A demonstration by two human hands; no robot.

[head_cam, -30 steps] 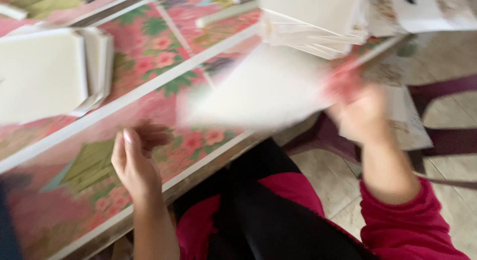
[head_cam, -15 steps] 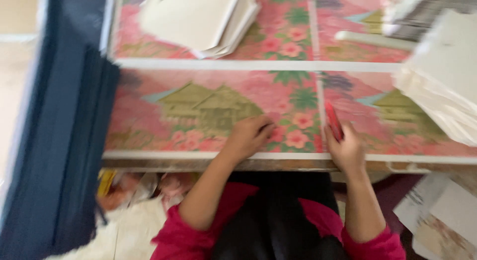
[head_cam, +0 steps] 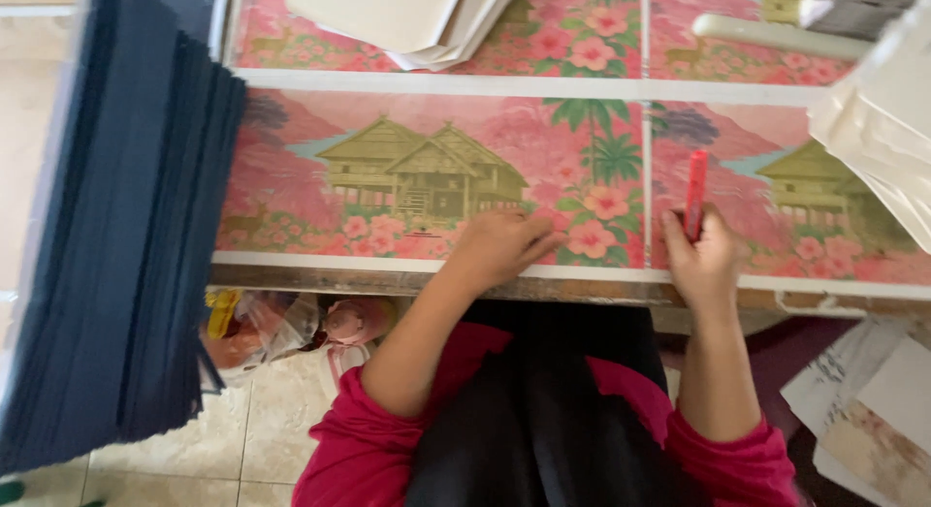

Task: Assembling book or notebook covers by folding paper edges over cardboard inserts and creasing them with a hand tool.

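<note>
Shifted a touch outward since half a second back: right hand (head_cam: pixel 706 260) now near the table edge, fingers curled around a red marker (head_cam: pixel 695 194), tip pointing away over the flowered tabletop (head_cam: pixel 407 168). Left hand (head_cam: pixel 499 247) resting flat just beside, fingers loosely bent, holding nothing. Stacked dark blue sheets (head_cam: pixel 126 236) at far left, pale paper stack (head_cam: pixel 407 17) up top, white sheets (head_cam: pixel 878 129) at right.
</note>
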